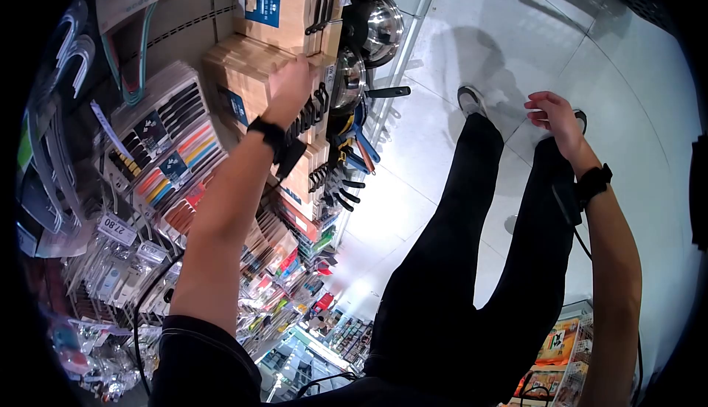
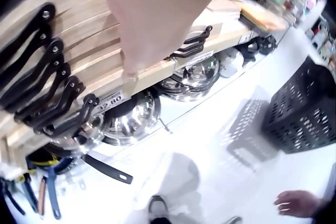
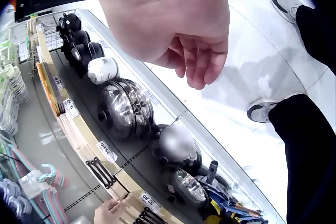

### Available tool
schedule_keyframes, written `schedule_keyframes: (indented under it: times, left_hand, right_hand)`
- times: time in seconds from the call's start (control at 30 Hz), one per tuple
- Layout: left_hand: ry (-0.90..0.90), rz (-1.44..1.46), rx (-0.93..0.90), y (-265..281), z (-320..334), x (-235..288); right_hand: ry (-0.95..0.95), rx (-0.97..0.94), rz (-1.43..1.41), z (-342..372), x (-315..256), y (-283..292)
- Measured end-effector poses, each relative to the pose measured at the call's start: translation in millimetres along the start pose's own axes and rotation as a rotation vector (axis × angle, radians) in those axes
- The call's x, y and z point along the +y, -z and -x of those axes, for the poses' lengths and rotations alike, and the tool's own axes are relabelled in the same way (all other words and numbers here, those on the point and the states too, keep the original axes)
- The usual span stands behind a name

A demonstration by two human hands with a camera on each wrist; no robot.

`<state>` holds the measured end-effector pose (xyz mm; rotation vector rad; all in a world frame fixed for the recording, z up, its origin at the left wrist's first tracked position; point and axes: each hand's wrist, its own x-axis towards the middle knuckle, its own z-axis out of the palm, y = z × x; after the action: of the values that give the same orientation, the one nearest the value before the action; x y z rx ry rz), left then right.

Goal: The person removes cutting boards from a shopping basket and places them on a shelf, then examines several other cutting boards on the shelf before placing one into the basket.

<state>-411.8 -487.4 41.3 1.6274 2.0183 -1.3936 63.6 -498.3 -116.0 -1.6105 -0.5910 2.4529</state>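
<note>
My left hand (image 1: 291, 84) reaches to a shelf and touches the front edge of stacked wooden cutting boards (image 1: 240, 71). Black handles (image 2: 58, 71) stick out from the boards on one side of it. In the left wrist view the hand (image 2: 149, 22) covers part of the stack, its fingertips low at the shelf edge above a price label (image 2: 107, 101). Most of its fingers are hidden there, so I cannot tell whether they grip a board. My right hand (image 1: 557, 123) hangs over the floor with nothing in it, fingers (image 3: 197, 64) loosely bent.
Steel lidded pans (image 3: 123, 111) and a white pot (image 3: 102, 70) line the shelf below the boards. Blue-handled tools (image 1: 361, 130) hang beside them. Packaged knives (image 1: 181, 112) and hangers (image 1: 133, 75) fill the display behind. A black perforated basket (image 2: 302, 111) stands on the tiled floor.
</note>
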Motion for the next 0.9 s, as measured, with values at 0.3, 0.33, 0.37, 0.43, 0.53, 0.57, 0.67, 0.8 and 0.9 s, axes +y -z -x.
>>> schedule_keyframes:
  times: [0.3, 0.33, 0.37, 0.43, 0.53, 0.57, 0.67, 0.8, 0.9]
  left_hand:
    - [0.121, 0.633, 0.471, -71, 112, -61]
    - [0.11, 0.742, 0.431, -84, 118, -66]
    - [0.1, 0.727, 0.401, -92, 125, -70]
    - [0.084, 0.704, 0.343, -105, 141, -74]
    - [0.146, 0.624, 0.279, -131, 167, -86]
    - [0.172, 0.617, 0.264, -143, 172, -89]
    - [0.376, 1.101, 0.201, -191, 176, -100]
    - [0.647, 2.295, 0.192, -221, 169, -100]
    - [0.346, 2.532, 0.249, -202, 156, -103]
  right_hand:
    - [0.019, -0.031, 0.009, 7, -2, -26]
    - [0.041, -0.023, 0.032, 12, -6, -30]
    - [0.041, -0.005, 0.044, 16, -11, -34]
    - [0.043, 0.003, 0.047, 18, -16, -42]
    - [0.11, -0.041, 0.117, 31, -39, -95]
    - [0.165, -0.086, 0.118, 32, -46, -123]
    - [0.523, -0.233, 0.343, -2, -52, -221]
    - [0.874, -0.241, 0.636, -37, -91, -371]
    - [0.864, -0.387, 0.621, -58, -120, -439]
